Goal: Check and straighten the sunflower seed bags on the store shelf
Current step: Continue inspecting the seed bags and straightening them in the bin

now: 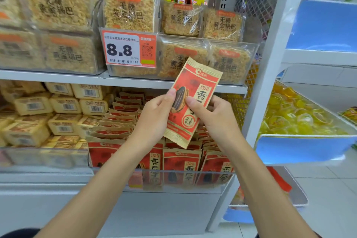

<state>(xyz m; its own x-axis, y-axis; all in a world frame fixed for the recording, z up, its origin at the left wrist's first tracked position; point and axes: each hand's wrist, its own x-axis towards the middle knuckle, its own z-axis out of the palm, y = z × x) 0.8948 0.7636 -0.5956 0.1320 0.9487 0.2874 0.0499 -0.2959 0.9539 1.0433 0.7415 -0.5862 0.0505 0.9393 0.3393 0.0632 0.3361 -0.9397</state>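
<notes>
A red and tan sunflower seed bag [195,91] is held up in front of the shelves, tilted with its top to the right. My left hand [154,118] grips its left edge, thumb on the printed seed. My right hand [214,116] pinches its right side, thumb on the front. Below, several more seed bags [181,162] stand in rows in a clear bin [173,179] on the lower shelf; those at the back left [119,121] lean and overlap.
Yellow boxed snacks [63,106] fill the lower shelf's left side. Rice crisp packs [129,11] and an 8.8 price tag [129,48] sit on the shelf above. A white upright [274,48] borders the right; beyond it, blue bins hold yellow sweets [293,114].
</notes>
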